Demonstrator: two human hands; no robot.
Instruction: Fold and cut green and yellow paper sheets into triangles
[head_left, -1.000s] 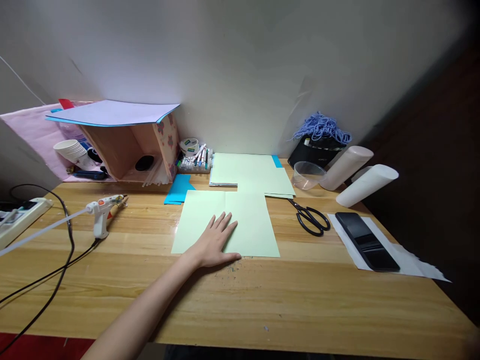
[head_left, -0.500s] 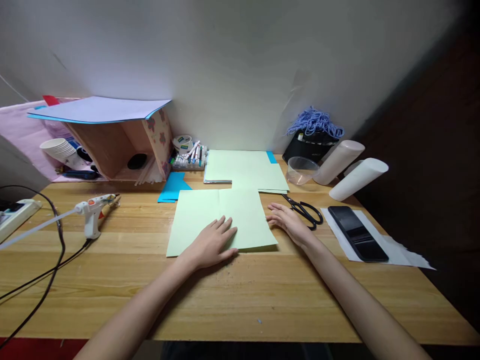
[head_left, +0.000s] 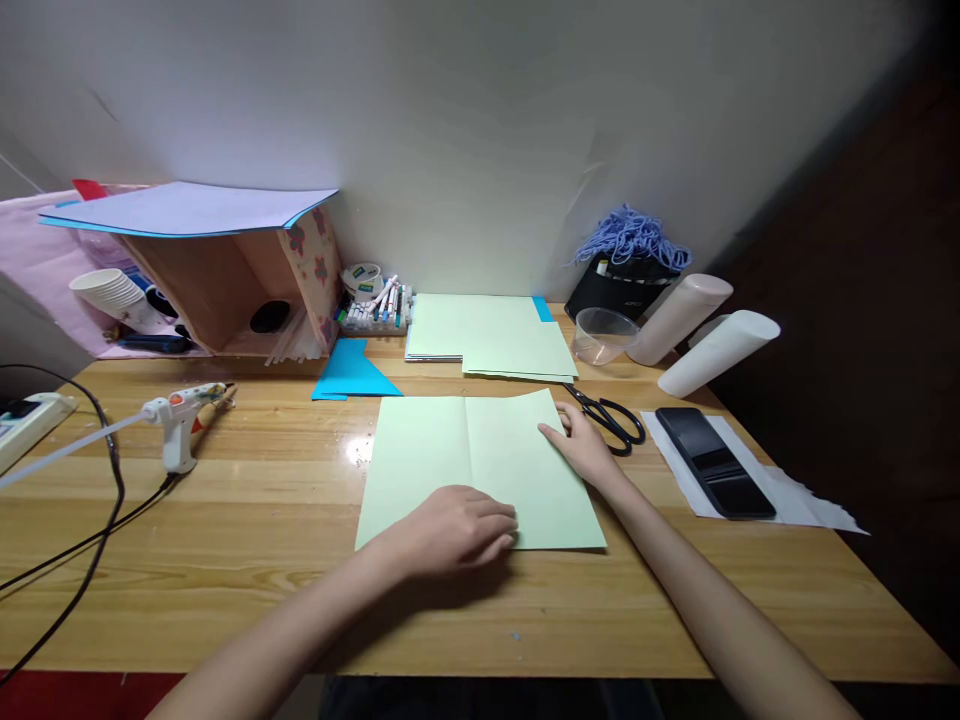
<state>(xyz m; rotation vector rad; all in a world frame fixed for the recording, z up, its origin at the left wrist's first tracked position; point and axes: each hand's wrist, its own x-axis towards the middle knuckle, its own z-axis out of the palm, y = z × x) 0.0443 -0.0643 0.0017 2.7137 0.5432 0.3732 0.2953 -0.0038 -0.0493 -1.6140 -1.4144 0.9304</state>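
Head view, forward-down, desk (head_left: 225, 560) fairly near

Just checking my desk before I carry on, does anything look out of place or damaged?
Nothing looks damaged or spilled. Two white tubes lie tipped over at the back right. The phone rests on a white sheet with a ragged right edge. Both hands rest on the creased green paper.
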